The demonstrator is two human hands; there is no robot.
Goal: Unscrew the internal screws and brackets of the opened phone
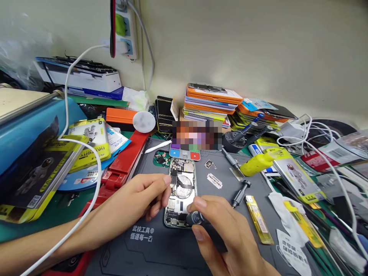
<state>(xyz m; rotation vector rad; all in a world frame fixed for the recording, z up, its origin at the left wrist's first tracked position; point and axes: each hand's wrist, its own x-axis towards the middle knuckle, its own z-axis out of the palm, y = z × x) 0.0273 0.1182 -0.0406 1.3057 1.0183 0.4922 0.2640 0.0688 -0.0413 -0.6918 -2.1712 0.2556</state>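
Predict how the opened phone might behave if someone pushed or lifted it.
The phone would likely slide rather than roll, lying flat on the mat. Its straight slab shape suggests stiffness when lifted. It may be fragile, with small inner parts exposed.

From my remote station I find the phone (180, 196) opened, lying flat on the dark grey mat (161, 251), long axis pointing away. Its internals are exposed around a round silver disc. I record the black cylindrical tool (196, 217) held at the lower right corner.
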